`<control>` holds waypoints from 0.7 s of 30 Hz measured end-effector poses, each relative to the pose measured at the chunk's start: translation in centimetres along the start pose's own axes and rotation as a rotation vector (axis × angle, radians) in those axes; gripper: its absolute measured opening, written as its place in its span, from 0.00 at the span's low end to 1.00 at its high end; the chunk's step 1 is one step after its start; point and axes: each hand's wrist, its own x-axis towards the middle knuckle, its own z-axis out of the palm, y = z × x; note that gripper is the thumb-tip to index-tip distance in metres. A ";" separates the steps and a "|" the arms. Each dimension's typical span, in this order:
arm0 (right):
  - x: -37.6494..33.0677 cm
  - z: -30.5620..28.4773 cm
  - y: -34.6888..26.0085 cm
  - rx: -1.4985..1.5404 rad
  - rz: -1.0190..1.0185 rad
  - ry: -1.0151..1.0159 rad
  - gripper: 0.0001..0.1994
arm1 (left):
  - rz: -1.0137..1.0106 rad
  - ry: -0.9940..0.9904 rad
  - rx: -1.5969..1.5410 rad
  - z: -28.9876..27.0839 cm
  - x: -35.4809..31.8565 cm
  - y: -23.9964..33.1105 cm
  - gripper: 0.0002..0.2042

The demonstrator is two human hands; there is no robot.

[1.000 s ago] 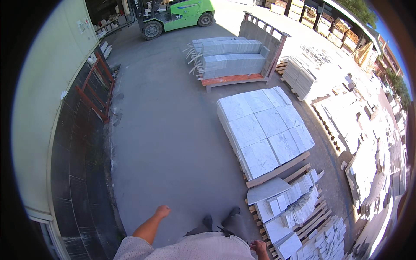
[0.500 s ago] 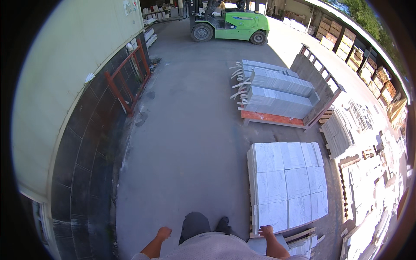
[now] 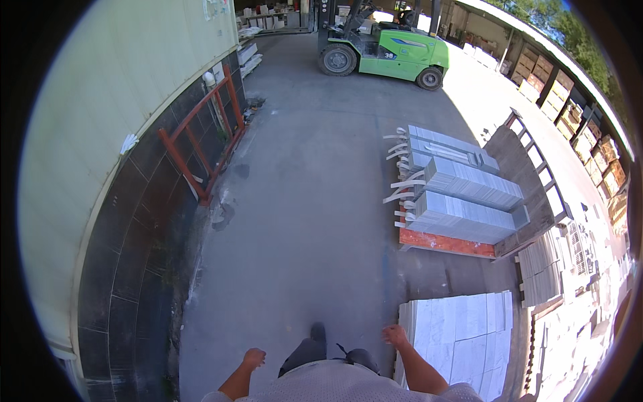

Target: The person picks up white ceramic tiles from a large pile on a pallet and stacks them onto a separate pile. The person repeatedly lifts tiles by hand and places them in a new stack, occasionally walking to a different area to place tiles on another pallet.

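Note:
My left hand (image 3: 254,358) hangs low at my left side above the concrete, its fingers loosely apart and holding nothing visible. Out to the right, my right hand (image 3: 394,336) is also free, with relaxed, parted fingers. In the picture it lies just left of a stack of pale, grey-veined stone slabs (image 3: 462,342); it appears apart from them. Farther ahead, bundles of narrow grey-white stone strips (image 3: 469,186) lie on an orange-red rack base (image 3: 445,242), with white straps (image 3: 405,184) trailing from their left ends.
A green forklift (image 3: 402,50) stands across the far end. Along the left wall leans a red metal frame (image 3: 207,134). The rack's upright end panel (image 3: 519,181) rises at the right. More slab stacks (image 3: 541,268) and wooden crates (image 3: 556,100) line the right side. Grey concrete floor (image 3: 301,201) runs ahead.
I have walked forward: the slab stack and rack now sit lower and nearer in the picture, the forklift looks larger. My right hand has swung upward in view, off the slab stack's near edge.

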 end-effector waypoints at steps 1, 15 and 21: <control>0.4 0.3 -0.1 0.119 0.043 -0.056 0.13 | 0.125 0.046 0.014 -3.6 1.8 3.5 0.12; 28.8 -7.7 -16.0 0.219 0.767 -0.159 0.19 | -0.082 0.126 -0.353 -24.1 27.7 37.2 0.13; 62.7 -12.2 -39.0 -0.088 0.072 -0.219 0.11 | -0.031 -0.086 0.019 -26.7 33.5 45.3 0.16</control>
